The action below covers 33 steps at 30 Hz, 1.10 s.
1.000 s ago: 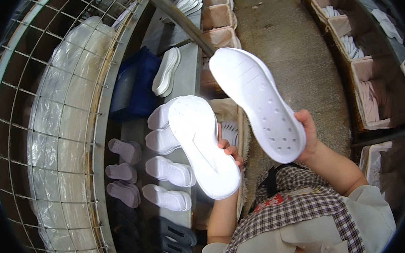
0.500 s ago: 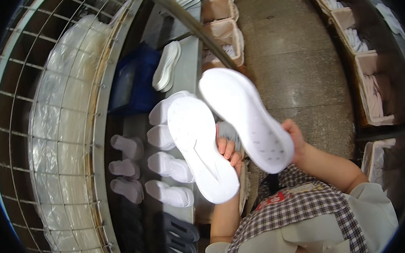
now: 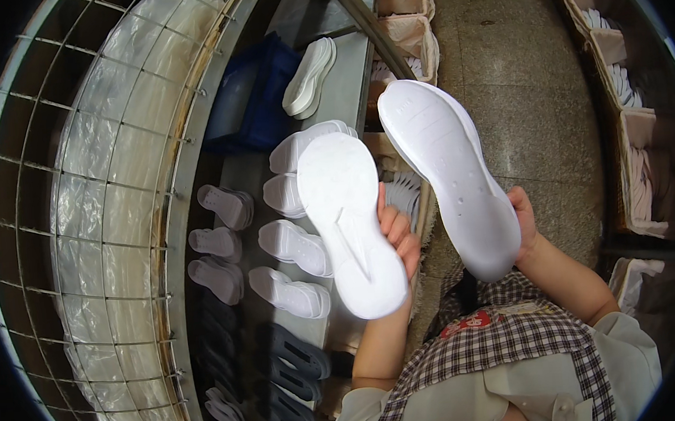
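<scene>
Two white shoe soles are raised in front of me, side by side and apart. My left hand grips the left shoe sole by its right edge, fingers curled behind it. Its flat face, with a long narrow groove near the heel, is toward me. My right hand holds the right shoe sole at its lower right edge. That one shows its hollow inner side with a raised rim and small dots. Part of each hand is hidden behind its sole.
Stacked white soles and dark soles line the bench at left, near a blue crate. A wire mesh rack with plastic sheeting stands far left. Lined baskets holding pale pieces run along the right; a metal bar slants overhead.
The right sole has turned from its smooth underside to its hollow inner side and shifted right. The left sole has moved slightly up and right. My view has swung a little left.
</scene>
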Motion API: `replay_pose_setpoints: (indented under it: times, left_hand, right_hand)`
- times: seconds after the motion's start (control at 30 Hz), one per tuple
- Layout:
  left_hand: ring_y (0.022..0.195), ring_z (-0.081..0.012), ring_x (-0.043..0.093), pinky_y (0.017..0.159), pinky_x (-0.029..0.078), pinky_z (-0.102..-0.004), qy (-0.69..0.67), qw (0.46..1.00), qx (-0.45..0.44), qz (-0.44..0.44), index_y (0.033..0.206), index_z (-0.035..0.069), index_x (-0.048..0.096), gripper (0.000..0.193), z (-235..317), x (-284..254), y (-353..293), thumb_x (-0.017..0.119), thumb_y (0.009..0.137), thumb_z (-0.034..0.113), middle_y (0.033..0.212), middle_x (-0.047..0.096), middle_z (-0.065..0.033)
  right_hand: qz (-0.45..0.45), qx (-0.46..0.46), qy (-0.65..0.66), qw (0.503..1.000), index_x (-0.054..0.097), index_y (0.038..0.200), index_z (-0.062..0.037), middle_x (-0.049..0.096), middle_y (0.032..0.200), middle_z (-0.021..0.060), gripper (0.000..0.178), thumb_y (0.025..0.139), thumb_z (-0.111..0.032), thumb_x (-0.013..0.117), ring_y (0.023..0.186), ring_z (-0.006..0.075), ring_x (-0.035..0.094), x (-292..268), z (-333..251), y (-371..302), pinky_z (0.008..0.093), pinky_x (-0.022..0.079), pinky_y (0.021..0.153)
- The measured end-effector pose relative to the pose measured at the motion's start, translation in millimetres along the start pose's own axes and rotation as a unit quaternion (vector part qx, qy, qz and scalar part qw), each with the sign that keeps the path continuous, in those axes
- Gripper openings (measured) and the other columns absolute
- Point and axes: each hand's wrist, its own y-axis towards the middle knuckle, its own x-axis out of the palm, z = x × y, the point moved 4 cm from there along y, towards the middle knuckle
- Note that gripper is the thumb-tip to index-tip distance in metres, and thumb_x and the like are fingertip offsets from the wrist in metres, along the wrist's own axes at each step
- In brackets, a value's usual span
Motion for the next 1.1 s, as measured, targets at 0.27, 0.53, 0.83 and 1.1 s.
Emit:
replay_pose_setpoints:
  times: [0.27, 0.53, 0.83, 1.1]
  left_hand:
    - [0.109, -0.0237, 0.056, 0.09, 0.05, -0.039, 0.321, 0.915, -0.124, 0.21, 0.137, 0.01, 0.032, 0.042, -34, -42, 3, 0.041, 0.1, 0.026, 0.125, 0.053, -0.0118]
    - [0.112, -0.0227, 0.055, 0.092, 0.048, -0.0347, 0.366, 0.911, 0.107, 0.156, 0.13, 0.006, 0.044, 0.039, 68, -24, 22, 0.044, 0.097, 0.027, 0.126, 0.053, -0.0091]
    - [0.13, -0.0321, 0.039, 0.108, 0.027, -0.0554, 0.361, 0.844, 0.158, 0.363, 0.135, 0.012, 0.045, 0.05, 243, -56, 150, 0.026, 0.098, 0.041, 0.139, 0.045, -0.0082]
    - [0.131, -0.0375, 0.035, 0.104, 0.028, -0.0628, 0.345, 0.811, 0.119, 0.457, 0.139, 0.009, 0.038, 0.051, 267, -113, 172, 0.032, 0.099, 0.04, 0.141, 0.04, -0.015]
  right_hand:
    - [0.157, 0.013, -0.248, 0.956, 0.022, 0.145, -0.0028, 0.038, 0.141, 0.0139, 0.07, 0.085, -0.026, 0.049, 0.129, 0.026, 0.04, 3, 14, -3, 0.0383, 0.028, 0.11]
    - [0.163, -0.023, -0.451, 0.877, 0.034, 0.142, -0.0163, 0.042, 0.131, 0.0029, 0.062, 0.09, -0.043, 0.053, 0.117, 0.0169, 0.04, -19, -10, 14, 0.0292, 0.031, 0.092]
    - [0.349, 0.073, -0.272, 0.893, 0.058, 0.112, -0.0135, 0.053, 0.109, -0.0012, 0.028, 0.089, -0.03, 0.059, 0.102, 0.0111, 0.045, -102, -5, -41, 0.0296, 0.038, 0.084]
    - [0.381, 0.045, -0.317, 0.867, 0.058, 0.107, -0.0137, 0.055, 0.098, -0.0037, 0.023, 0.089, -0.028, 0.059, 0.093, 0.0081, 0.05, -114, -20, -64, 0.0263, 0.038, 0.078]
